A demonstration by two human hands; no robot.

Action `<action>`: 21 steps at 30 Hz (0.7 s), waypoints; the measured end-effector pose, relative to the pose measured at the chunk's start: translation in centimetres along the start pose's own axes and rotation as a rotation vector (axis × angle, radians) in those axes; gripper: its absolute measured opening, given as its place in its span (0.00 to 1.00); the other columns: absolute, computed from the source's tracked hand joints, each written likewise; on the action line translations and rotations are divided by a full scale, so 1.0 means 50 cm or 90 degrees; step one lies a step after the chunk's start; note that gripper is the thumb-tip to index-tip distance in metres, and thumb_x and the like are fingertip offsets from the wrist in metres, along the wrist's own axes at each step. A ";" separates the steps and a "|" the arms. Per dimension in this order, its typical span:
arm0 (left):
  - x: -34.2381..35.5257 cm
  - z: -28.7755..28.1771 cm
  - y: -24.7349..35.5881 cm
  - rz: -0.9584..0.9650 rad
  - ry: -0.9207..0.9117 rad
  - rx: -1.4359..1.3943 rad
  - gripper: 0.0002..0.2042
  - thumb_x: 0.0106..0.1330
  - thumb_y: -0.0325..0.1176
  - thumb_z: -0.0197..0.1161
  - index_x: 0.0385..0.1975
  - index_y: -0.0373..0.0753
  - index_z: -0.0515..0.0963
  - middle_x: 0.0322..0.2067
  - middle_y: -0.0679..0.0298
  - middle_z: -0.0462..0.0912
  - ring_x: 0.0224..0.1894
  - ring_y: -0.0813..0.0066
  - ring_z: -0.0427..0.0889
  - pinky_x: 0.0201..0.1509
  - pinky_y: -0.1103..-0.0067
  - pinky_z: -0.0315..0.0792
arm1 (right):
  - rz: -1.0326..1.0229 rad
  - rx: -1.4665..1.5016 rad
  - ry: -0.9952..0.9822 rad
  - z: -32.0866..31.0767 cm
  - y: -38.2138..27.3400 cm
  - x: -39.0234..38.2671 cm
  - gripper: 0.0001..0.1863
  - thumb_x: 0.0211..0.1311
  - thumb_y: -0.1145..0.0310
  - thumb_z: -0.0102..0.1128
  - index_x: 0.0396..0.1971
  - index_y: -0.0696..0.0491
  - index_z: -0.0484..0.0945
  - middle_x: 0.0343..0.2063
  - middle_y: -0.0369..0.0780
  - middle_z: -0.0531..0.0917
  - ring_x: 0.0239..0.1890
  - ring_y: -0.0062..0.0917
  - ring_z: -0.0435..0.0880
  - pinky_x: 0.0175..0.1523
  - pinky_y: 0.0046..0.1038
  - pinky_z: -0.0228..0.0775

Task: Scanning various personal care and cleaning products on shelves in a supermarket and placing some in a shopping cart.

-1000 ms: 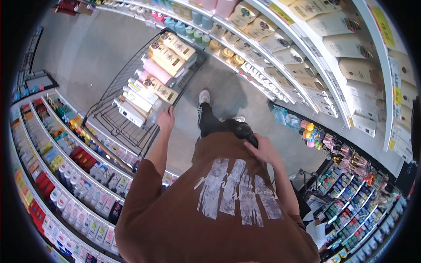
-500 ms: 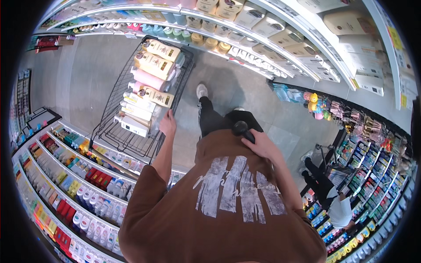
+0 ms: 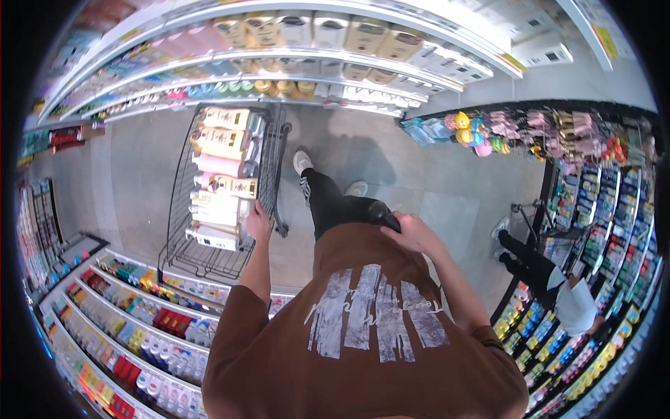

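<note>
To the left stands a black wire shopping cart (image 3: 208,264). A row of large bottles lies on their sides in it: cream-yellow bottles (image 3: 222,143) at the far end, a pink bottle (image 3: 218,165) among them, and white bottles (image 3: 211,213) closer to me. My left hand (image 3: 258,222) is closed on the cart's right edge, beside the bottles. In front of my waist, my right hand (image 3: 413,234) is wrapped round a black object with a rounded head (image 3: 381,211); its exact kind cannot be made out.
Long shelves of bottles (image 3: 300,35) run along the far side, with more shelves (image 3: 164,321) at the lower left. Colourful hanging goods (image 3: 481,133) are at the far right. A person in dark trousers (image 3: 530,262) stands by a rack on the right.
The cart and its bottles appear lower in the picture and more squared to me. My left hand has stayed at its edge. The far shelves now fill more of the top.
</note>
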State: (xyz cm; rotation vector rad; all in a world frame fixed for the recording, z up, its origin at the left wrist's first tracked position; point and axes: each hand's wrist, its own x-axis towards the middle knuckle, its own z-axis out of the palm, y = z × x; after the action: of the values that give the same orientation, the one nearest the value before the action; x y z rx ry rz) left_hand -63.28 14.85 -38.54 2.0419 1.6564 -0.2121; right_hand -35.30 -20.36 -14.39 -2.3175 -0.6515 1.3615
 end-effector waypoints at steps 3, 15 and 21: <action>-0.028 0.014 0.009 -0.040 -0.012 0.050 0.30 0.78 0.60 0.42 0.51 0.44 0.85 0.39 0.48 0.88 0.42 0.43 0.86 0.45 0.53 0.77 | -0.017 -0.038 -0.011 -0.007 0.081 -0.015 0.27 0.66 0.46 0.61 0.41 0.60 0.79 0.35 0.59 0.85 0.43 0.55 0.84 0.50 0.49 0.76; -0.030 0.033 0.150 0.111 0.042 0.080 0.30 0.76 0.52 0.51 0.67 0.34 0.69 0.63 0.42 0.72 0.66 0.41 0.67 0.70 0.54 0.60 | 0.022 0.095 0.061 -0.143 0.188 -0.038 0.28 0.66 0.45 0.61 0.43 0.60 0.79 0.35 0.57 0.85 0.41 0.55 0.84 0.48 0.47 0.76; -0.134 -0.009 0.734 0.573 0.105 -0.402 0.32 0.64 0.33 0.71 0.65 0.27 0.65 0.59 0.44 0.68 0.64 0.50 0.68 0.72 0.61 0.58 | 0.014 0.183 0.224 -0.203 0.244 0.004 0.31 0.66 0.44 0.62 0.46 0.62 0.78 0.39 0.58 0.85 0.47 0.54 0.84 0.53 0.46 0.75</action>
State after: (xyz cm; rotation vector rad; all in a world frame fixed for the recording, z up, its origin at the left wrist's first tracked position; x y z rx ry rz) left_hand -30.14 4.23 -25.08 2.0738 0.5982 0.7046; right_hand -23.79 -31.16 -16.31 -2.2505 -0.3008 0.9455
